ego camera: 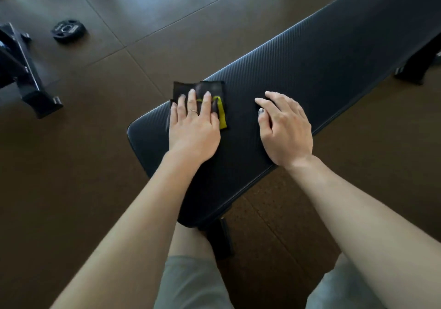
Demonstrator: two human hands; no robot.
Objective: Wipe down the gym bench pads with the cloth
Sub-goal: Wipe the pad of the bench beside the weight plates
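Note:
A long black textured bench pad (310, 65) runs from the lower middle to the upper right. A dark cloth with a yellow stripe (216, 89) lies at the pad's near left edge, partly hanging past it. My left hand (194, 125) presses flat on the cloth with fingers spread and straight. My right hand (285, 127) rests on the bare pad to the right of the cloth, fingers slightly bent, holding nothing.
The floor is brown rubber tile. A black weight plate (69, 30) lies on the floor at the upper left, beside a black equipment frame (21, 70). A bench leg (222, 239) stands below the pad's near end. Another leg (420, 63) is at the right edge.

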